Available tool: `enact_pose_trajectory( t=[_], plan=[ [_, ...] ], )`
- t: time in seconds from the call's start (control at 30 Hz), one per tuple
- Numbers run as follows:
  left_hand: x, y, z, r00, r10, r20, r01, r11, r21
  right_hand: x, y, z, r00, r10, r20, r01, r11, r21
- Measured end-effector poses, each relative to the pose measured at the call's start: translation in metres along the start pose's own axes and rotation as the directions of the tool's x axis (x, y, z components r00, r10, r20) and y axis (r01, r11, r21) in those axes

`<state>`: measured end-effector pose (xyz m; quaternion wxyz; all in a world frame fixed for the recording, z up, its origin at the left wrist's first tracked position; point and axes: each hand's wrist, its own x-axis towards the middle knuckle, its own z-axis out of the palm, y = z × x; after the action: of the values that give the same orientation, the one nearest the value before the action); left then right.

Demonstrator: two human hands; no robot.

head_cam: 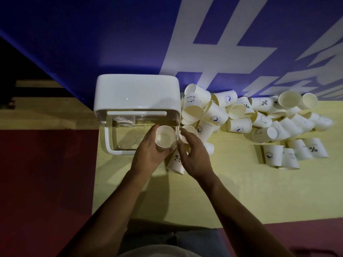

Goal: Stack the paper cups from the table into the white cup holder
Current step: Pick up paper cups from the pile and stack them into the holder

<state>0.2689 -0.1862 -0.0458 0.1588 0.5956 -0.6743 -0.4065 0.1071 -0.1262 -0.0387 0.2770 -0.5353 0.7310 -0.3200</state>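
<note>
The white cup holder (136,93) stands on the yellow table (232,191), its clear front door swung open toward me. My left hand (148,154) grips an upright white paper cup (164,136), mouth up, just right of the open door. My right hand (193,154) curls around another white cup (187,131) beside it. A cup with a panda print (176,163) lies on its side under both hands. A stack of cups (124,120) shows dimly inside the holder at its left.
A large heap of paper cups (259,117) lies scattered right of the holder, some upright, most tipped over. A blue wall with white lettering (213,52) runs behind. The table's left edge drops to a dark red floor (46,173).
</note>
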Motion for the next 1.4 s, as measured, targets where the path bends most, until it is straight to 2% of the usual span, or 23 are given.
enact_pose_trajectory(
  t=[0.07,0.13,0.2,0.3,0.4,0.57,0.73,0.87,0.97,1.13,1.27,1.4],
  plan=[
    [-0.010,0.003,-0.004,1.000,0.006,-0.014,-0.007,1.000,-0.024,-0.008,0.017,-0.012,0.991,0.111,-0.077,-0.116,0.992,-0.056],
    [-0.024,0.003,-0.008,0.998,0.024,-0.061,-0.025,1.000,-0.013,-0.010,0.040,-0.024,0.984,0.169,-0.051,-0.176,0.963,-0.205],
    [-0.042,0.002,-0.006,0.993,-0.007,-0.114,0.007,1.000,-0.004,-0.006,0.062,-0.033,0.980,0.186,0.069,-0.147,0.914,-0.379],
    [-0.070,0.001,0.006,0.981,-0.115,-0.158,0.117,0.993,0.001,0.003,0.080,-0.033,0.944,0.202,0.262,-0.023,0.831,-0.556],
    [-0.090,-0.002,0.021,0.976,-0.144,-0.165,0.154,0.987,0.050,0.009,0.090,-0.025,0.932,0.173,0.317,0.061,0.790,-0.610],
    [-0.105,-0.005,0.037,0.986,-0.082,-0.142,0.108,0.978,0.180,0.009,0.103,-0.020,0.941,0.156,0.302,0.067,0.786,-0.615],
    [-0.082,0.046,0.058,0.998,0.044,-0.045,-0.034,0.979,0.203,-0.020,0.107,-0.052,0.956,0.155,0.250,-0.017,0.877,-0.480],
    [-0.023,0.089,0.090,0.987,0.155,0.039,-0.160,0.933,0.323,-0.052,0.118,-0.088,0.972,0.196,0.129,-0.159,0.955,-0.250],
    [0.021,0.106,0.114,0.974,0.203,0.098,-0.225,0.847,0.481,-0.070,0.119,-0.117,0.970,0.237,0.059,-0.236,0.972,-0.021],
    [0.050,0.112,0.143,0.988,0.127,0.083,-0.149,0.717,0.681,-0.088,0.136,-0.149,0.943,0.324,0.067,-0.330,0.938,0.104],
    [0.054,0.111,0.156,0.996,0.084,0.033,-0.085,0.739,0.669,-0.094,0.153,-0.159,0.925,0.369,0.089,-0.378,0.916,0.134],
    [0.050,0.117,0.155,0.994,0.103,0.029,-0.100,0.794,0.600,-0.091,0.155,-0.167,0.923,0.375,0.090,-0.385,0.909,0.162]
  ],
)
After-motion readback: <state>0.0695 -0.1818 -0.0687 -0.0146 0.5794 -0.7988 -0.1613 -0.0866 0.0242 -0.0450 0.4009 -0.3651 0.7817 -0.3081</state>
